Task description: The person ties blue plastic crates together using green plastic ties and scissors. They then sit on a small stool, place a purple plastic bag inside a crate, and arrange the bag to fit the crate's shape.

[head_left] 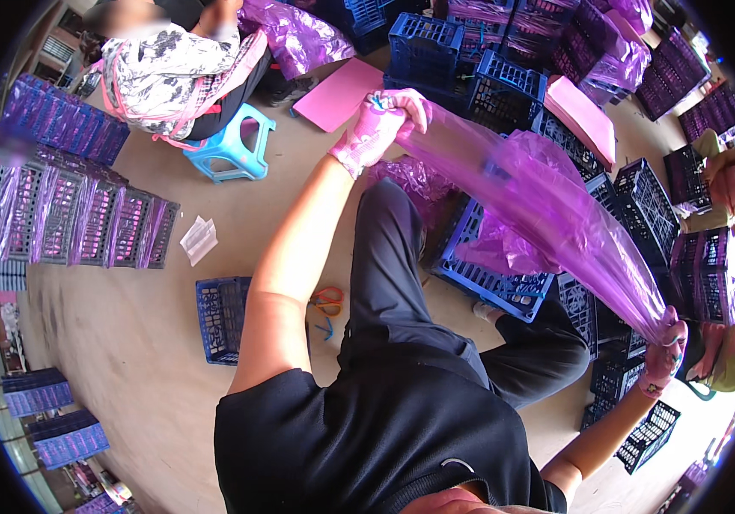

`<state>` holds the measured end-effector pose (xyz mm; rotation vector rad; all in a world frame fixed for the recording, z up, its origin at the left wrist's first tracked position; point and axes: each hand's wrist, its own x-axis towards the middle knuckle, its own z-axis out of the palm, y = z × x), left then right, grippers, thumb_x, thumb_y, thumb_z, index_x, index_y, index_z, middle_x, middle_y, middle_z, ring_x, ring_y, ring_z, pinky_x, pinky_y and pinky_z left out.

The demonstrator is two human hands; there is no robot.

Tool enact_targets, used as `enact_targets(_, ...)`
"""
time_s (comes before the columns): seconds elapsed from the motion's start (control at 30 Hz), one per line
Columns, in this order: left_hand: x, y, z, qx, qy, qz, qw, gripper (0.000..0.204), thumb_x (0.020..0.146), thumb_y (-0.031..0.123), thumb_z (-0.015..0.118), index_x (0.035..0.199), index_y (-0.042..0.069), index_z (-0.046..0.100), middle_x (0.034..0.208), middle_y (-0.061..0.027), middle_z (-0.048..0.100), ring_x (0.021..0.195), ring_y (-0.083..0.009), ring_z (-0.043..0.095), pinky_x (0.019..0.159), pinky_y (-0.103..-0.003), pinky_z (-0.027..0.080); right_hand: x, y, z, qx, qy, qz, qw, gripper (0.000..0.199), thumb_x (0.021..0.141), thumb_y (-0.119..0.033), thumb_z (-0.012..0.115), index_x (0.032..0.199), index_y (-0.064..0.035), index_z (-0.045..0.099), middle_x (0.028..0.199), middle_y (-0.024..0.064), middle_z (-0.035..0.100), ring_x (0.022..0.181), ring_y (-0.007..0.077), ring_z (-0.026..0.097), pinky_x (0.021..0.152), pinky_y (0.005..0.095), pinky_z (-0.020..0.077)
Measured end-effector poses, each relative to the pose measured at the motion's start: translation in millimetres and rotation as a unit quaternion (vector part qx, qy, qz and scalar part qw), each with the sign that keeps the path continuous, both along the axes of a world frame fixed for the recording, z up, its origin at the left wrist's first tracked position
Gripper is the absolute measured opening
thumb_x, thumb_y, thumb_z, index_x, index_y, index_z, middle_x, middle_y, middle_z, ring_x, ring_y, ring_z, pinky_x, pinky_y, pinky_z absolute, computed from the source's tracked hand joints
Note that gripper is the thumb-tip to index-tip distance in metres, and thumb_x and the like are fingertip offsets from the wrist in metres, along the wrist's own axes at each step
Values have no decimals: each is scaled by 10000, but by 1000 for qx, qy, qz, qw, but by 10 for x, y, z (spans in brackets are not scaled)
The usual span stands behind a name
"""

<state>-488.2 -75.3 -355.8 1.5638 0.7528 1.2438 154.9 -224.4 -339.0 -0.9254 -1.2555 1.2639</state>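
A translucent purple plastic bag [547, 201] is stretched taut across the space in front of me. My left hand [382, 124], in a pink-and-white glove, grips one end at the upper middle. At the right, my gloved right hand [664, 349] has the other end gathered in its fingers. Beneath the stretched bag stands a blue plastic crate [504, 293], with crumpled purple film [504, 248] lying in it. Part of the crate's far side is hidden behind the film.
A co-worker [175, 77] sits at the upper left by a light-blue stool [235, 146]. Purple-wrapped crates [68, 210] are stacked at left. An unwrapped crate [223, 321] and orange-handled scissors [328, 300] lie by my left arm. Pink sheets [581, 120] rest on crates ahead.
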Motion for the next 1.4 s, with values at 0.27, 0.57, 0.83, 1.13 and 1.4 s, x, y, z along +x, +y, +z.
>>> enact_targets(0.27, 326, -456, 483, 172, 424, -82, 886, 189, 764, 131, 654, 939, 59, 665, 891, -87, 573, 791, -267, 595, 695, -340, 487, -324, 322, -143, -74, -249, -120, 958, 661, 853, -659, 457, 956, -18, 578, 900, 17, 532, 811, 141, 525, 822, 298, 400)
enact_targets(0.57, 47, -384, -354, -17, 390, 34, 920, 559, 806, 62, 622, 1335, 117, 452, 1128, -129, 513, 974, -242, 571, 878, -366, 481, -1058, 543, -183, 95, -579, -170, 791, 246, 902, -137, 530, 1093, 2, 600, 913, 106, 609, 787, 189, 594, 707, 263, 458)
enact_targets(0.83, 345, -556, 78, 70, 534, 174, 824, 848, 746, -76, 535, 1450, 280, 222, 1093, -110, 520, 760, -325, 612, 620, -382, 527, -488, 588, -446, 58, -458, -313, 830, 404, 841, -51, 578, 1240, -36, 514, 1006, 120, 612, 800, 232, 613, 689, 275, 490)
enact_targets(1.13, 504, -844, -669, 182, 583, 186, 770, 747, 772, 2, 521, 1432, 269, 298, 976, -119, 579, 697, -213, 626, 564, -338, 530, 870, 76, -1000, -42, -381, -277, 881, 369, 961, -237, 434, 1261, -33, 504, 1053, 61, 592, 780, 139, 527, 740, 219, 437)
enact_targets(1.4, -28, -971, -288, 56, 425, 270, 862, 760, 724, -133, 479, 1417, 148, 343, 1163, -157, 551, 921, -316, 598, 741, -347, 496, 33, -300, 5, -13, -295, -307, 904, 569, 823, -238, 532, 1341, -22, 440, 1079, 130, 596, 902, 172, 592, 846, 272, 460)
